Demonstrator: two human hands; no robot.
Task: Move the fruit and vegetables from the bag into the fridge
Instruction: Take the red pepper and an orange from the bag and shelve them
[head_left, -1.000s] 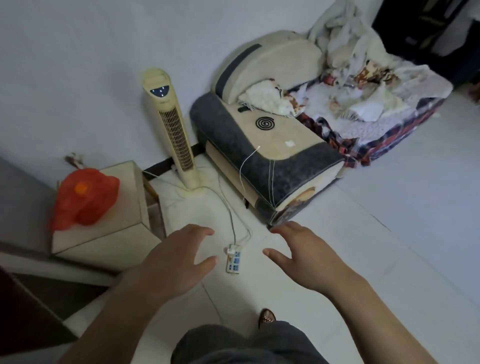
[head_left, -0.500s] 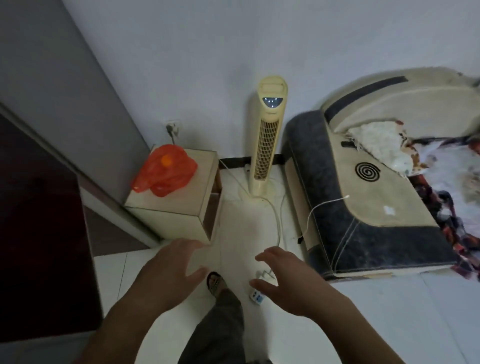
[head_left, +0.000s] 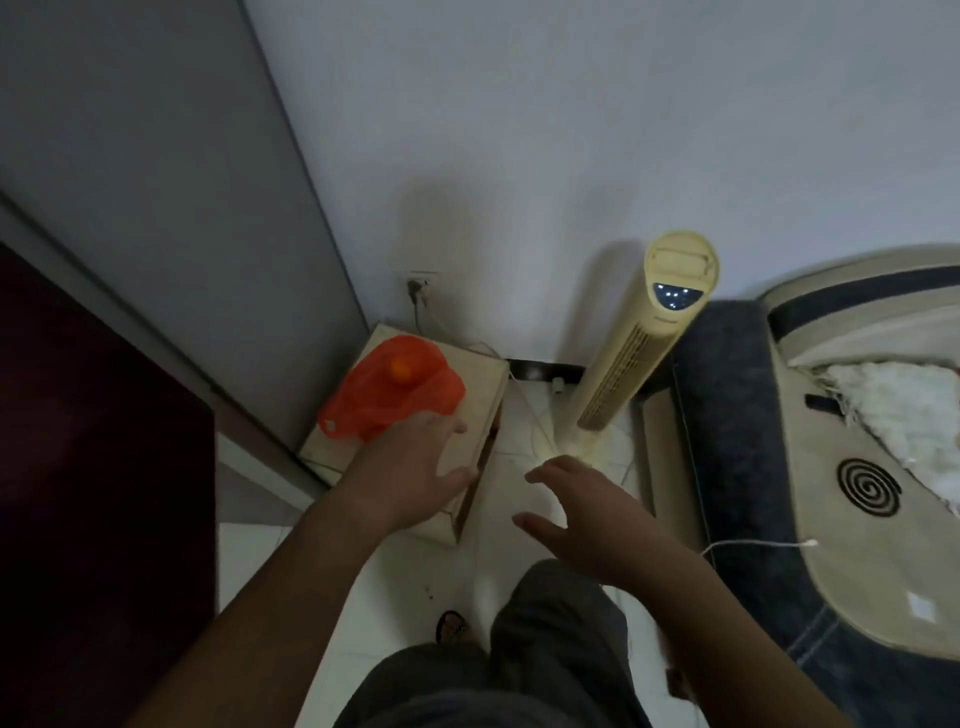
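Two hands reach forward in the lower middle of the frame, and neither holds anything. Your left hand (head_left: 415, 467) hovers with fingers spread and nearly straight over the small beige tabletop (head_left: 480, 387). Its fingertips are at the lower right edge of the orange plastic bag (head_left: 363, 405), and you cannot tell whether they touch the plastic. The bag sits on the far left part of the tabletop, left of centre in the frame, and a round orange fruit (head_left: 401, 369) shows near its top. Your right hand (head_left: 587, 525) is loose and spread above the white floor tiles (head_left: 415, 582), between the tabletop and the foot of the cream tower fan (head_left: 639, 358). At the right edge, a black mosquito coil (head_left: 868, 487) lies on the arm of a grey and beige sofa (head_left: 727, 441). A wall socket (head_left: 418, 285) with a plug in it sits just above the tabletop.
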